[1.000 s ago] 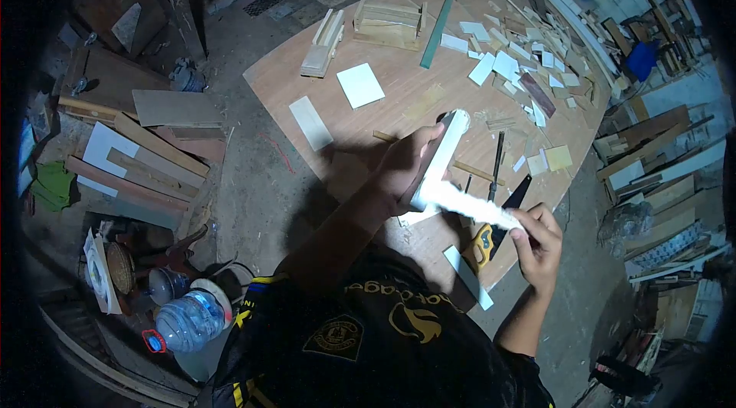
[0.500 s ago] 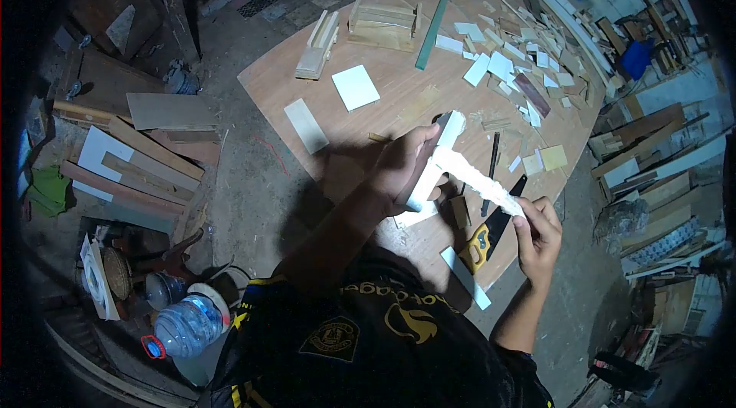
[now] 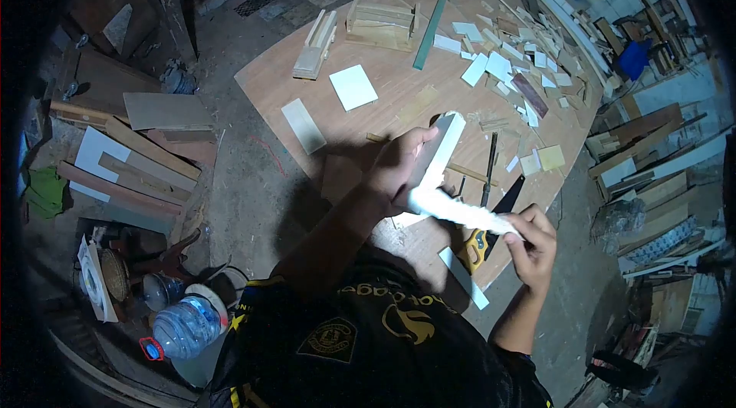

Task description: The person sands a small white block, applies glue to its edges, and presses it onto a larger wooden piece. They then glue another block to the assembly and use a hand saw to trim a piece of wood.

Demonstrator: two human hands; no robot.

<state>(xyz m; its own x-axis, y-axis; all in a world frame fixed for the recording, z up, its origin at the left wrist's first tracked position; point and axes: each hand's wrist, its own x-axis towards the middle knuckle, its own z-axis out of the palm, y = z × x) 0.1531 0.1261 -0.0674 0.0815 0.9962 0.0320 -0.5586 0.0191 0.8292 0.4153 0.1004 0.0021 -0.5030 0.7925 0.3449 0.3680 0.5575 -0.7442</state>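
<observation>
My left hand (image 3: 399, 159) is wrapped round a flat wooden piece (image 3: 443, 149) with a pale, bright edge, held tilted above the table. In my right hand (image 3: 534, 243) is the end of a lumpy white stick (image 3: 464, 213); its surface looks coated, though glare hides the detail. The stick's far end meets the lower end of the wooden piece. Beneath my right hand lies a handsaw (image 3: 479, 245) with a yellow handle, partly covered by the stick and my fingers. A dark, thin tool (image 3: 489, 170) rests just beyond the stick.
The wooden table (image 3: 268, 74) bears a white square panel (image 3: 353, 87), a pale strip (image 3: 303, 126), small wooden assemblies (image 3: 382, 24), a green strip (image 3: 430, 32) and scattered offcuts (image 3: 498, 64). Boards lean at both sides. A large water bottle (image 3: 186, 327) stands lower left.
The white stick's far end has moved down along the wooden piece, from its middle to its lower end. My right hand has shifted slightly down and left. The wooden piece has turned a little.
</observation>
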